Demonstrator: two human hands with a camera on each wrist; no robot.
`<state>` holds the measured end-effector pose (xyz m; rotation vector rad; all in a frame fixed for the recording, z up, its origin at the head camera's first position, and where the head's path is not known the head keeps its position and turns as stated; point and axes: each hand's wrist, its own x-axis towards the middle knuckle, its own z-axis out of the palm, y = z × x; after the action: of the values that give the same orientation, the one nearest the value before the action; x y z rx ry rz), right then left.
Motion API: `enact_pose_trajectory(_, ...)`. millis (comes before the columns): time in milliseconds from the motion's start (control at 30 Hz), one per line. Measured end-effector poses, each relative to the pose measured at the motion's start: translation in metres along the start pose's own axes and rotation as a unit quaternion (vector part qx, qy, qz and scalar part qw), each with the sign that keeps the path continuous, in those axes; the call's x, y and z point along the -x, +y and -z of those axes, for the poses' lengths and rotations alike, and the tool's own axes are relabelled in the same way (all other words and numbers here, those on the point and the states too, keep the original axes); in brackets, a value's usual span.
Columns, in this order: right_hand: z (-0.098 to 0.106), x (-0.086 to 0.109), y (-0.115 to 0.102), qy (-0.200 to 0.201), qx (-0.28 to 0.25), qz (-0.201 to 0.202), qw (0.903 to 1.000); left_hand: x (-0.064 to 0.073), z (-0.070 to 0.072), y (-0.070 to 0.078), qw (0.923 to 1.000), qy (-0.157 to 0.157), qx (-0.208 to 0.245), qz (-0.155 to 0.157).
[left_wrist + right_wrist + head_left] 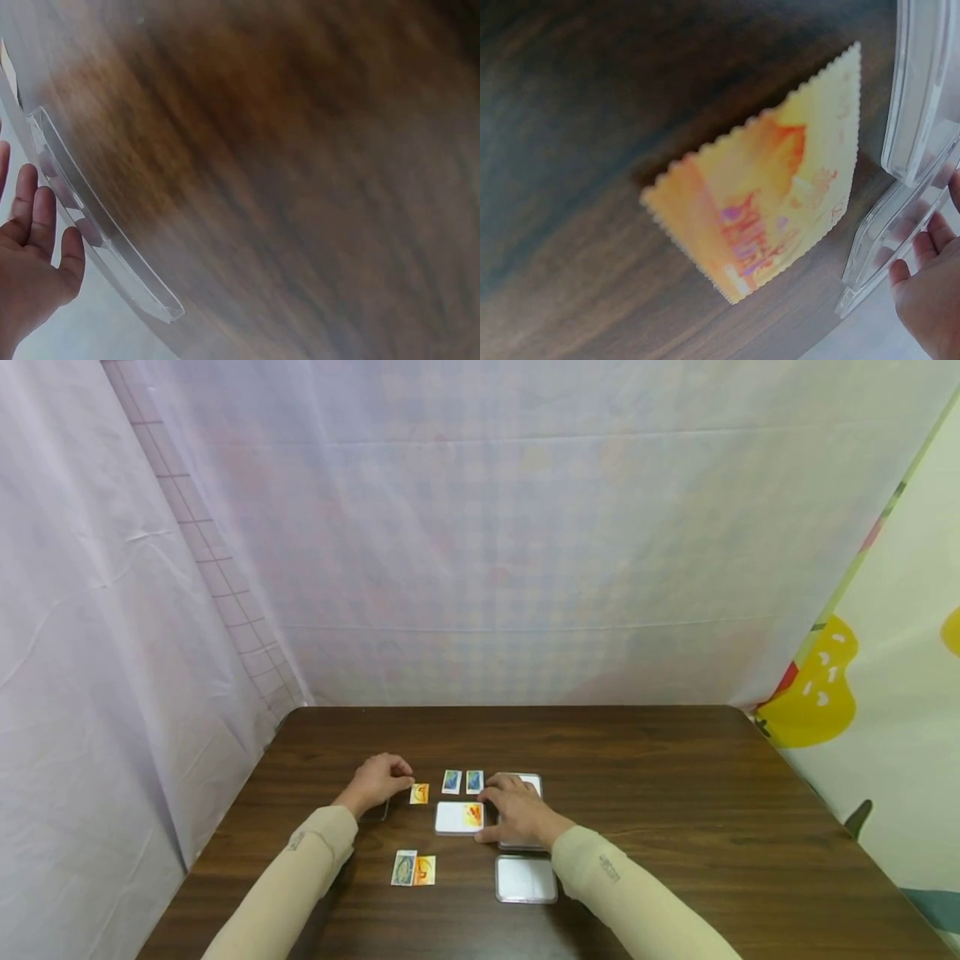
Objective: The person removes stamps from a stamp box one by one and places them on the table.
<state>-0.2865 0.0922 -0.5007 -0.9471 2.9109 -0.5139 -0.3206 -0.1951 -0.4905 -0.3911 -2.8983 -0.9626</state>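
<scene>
My left hand (381,779) is at the left of the table, its fingertips beside a small orange stamp (419,793). Under its wrist shows the rim of a clear case (386,812); the left wrist view has the fingers loosely spread against a clear plastic case (112,232). Over a pale case (532,782), partly hidden, lies my right hand (521,814). Its thumb and fingertips reach the right side of a white case (452,818) bearing an orange stamp (473,814). In the right wrist view, relaxed fingers lie against a clear case (885,229), near a yellow-orange stamp (780,187).
Two blue stamps (452,782) stand side by side between the hands. Nearer the front lie a grey-green stamp (403,867) and an orange stamp (425,870). Another clear-rimmed case (527,879) lies by the right forearm. White curtains (495,527) hang behind the brown table (660,793).
</scene>
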Motion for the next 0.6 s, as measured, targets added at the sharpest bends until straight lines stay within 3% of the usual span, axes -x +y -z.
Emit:
enact_pose_trajectory(200,0.001,0.000,0.000,-0.002,-0.002,-0.001,1.0000,0.000,0.001,0.000,1.0000,0.001,0.004,0.003)
enact_pose_trajectory(600,0.002,0.002,-0.001,-0.005,-0.007,0.000,1.0000,0.003,-0.001,0.018,0.9990,-0.004,0.045,0.003)
